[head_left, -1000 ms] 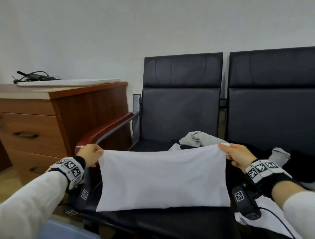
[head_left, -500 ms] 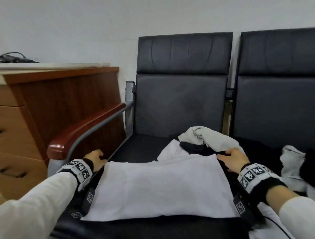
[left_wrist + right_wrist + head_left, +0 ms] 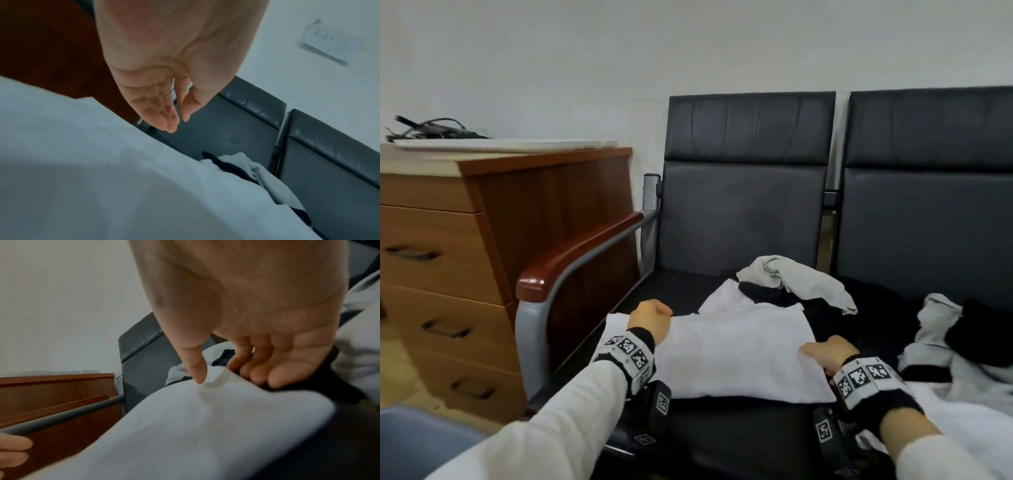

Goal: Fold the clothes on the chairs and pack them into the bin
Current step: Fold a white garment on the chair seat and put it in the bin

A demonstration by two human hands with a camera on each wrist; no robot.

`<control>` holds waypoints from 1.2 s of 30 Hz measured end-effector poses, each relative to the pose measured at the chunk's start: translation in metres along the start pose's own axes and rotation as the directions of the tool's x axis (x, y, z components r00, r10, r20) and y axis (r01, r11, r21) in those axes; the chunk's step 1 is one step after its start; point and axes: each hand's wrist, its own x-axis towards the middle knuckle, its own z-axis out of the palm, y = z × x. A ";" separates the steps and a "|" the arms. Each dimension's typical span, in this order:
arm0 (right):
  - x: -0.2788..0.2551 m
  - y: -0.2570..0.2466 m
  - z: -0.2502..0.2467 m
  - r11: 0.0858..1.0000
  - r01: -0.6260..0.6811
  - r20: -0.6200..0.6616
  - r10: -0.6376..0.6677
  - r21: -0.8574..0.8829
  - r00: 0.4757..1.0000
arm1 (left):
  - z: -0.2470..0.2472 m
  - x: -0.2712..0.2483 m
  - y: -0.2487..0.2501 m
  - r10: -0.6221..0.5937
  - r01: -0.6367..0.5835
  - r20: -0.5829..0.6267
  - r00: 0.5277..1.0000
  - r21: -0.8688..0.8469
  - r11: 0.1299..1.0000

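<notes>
Folding is in progress on one white garment [image 3: 739,353], which lies as a flat rectangle on the seat of the left chair [image 3: 743,219]. The left hand [image 3: 650,320] sits over the far left corner of this garment; the left wrist view shows its fingers [image 3: 164,112] extended, close together and holding nothing, just above the cloth. The right hand [image 3: 830,353] is at the right edge; the right wrist view shows the thumb on top of the fabric and the remaining fingers [image 3: 265,371] curled under the edge, so the cloth is pinched there.

Completed, as a judgement: the garment has at least one fold in it and is laid down smooth. Remaining for this item: probably one further fold from the pinched right edge toward the left fingers, then transfer to the bin.

Beyond the fingers, at the back of the seat, a crumpled grey garment [image 3: 798,281] lies on black and white clothing. To the right of the right fingers, a mixed pile [image 3: 941,335] of light and dark clothes covers the second chair [image 3: 928,219], all unfolded.

A blue shape [image 3: 417,442] low to the left of the left arm may be the bin; its contents are not visible. Most of the task is still outstanding.
</notes>
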 end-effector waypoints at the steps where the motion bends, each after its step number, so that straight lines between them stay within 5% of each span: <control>1: -0.005 0.004 -0.001 1.000 0.002 -0.027 -0.002 -0.005 1.000 | 0.007 -0.007 0.003 -0.007 0.007 0.037 0.999 -0.014 1.000; 5: -0.008 0.014 0.001 1.000 0.003 -0.043 -0.003 -0.005 0.999 | 0.030 -0.020 0.002 -0.013 0.009 0.201 0.979 0.022 1.000; 14: -0.013 0.014 0.008 0.939 -0.081 0.206 0.011 0.335 0.979 | 0.021 -0.018 -0.021 -0.135 0.026 0.249 0.959 0.397 0.917; 18: -0.009 0.013 0.018 0.858 -0.111 0.191 0.015 0.502 0.981 | 0.018 -0.018 -0.026 -0.168 0.036 0.211 0.963 0.516 0.856; 23: -0.012 0.000 0.037 0.870 -0.117 0.324 -0.051 0.479 0.945 | 0.019 -0.020 -0.023 -0.160 0.049 0.200 0.967 0.467 0.883; 29: -0.018 -0.016 0.038 0.801 -0.038 0.229 -0.125 0.598 0.965 | 0.015 -0.019 -0.016 -0.116 0.097 0.087 0.989 0.205 0.974; 36: -0.043 -0.018 0.017 0.429 -0.140 0.300 -0.335 0.893 0.893 | 0.025 -0.027 -0.009 -0.093 0.065 0.296 0.951 0.102 0.993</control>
